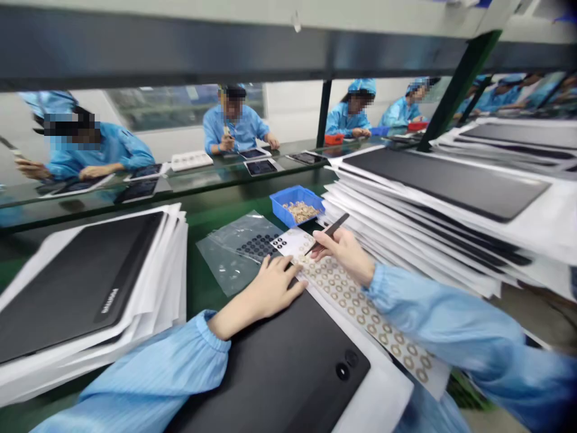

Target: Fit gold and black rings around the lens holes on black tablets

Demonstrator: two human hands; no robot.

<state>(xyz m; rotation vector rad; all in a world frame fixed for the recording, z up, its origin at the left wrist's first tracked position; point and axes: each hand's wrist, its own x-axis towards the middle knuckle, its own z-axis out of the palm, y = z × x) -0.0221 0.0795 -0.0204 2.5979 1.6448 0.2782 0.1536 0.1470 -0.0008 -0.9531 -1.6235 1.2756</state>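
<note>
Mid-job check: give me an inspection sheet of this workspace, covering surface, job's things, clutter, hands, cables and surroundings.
Surface: green worktop, largely covered.
Job's things: black panel with two round features near one corner, over white paper; sheet of tan rings beside it; dark tweezers.
Clutter: clear bag with black discs; blue bin of tan pieces; left stack and right stack of black panels and white paper.
Hands: left hand spread at the panel's far edge, by the ring sheet; right hand grips the tweezers, tips at the sheet.
Cables: nothing clearly seen; lower right is blurred.
Surroundings: co-workers in blue beyond the worktop; grey shelf overhead.
</note>
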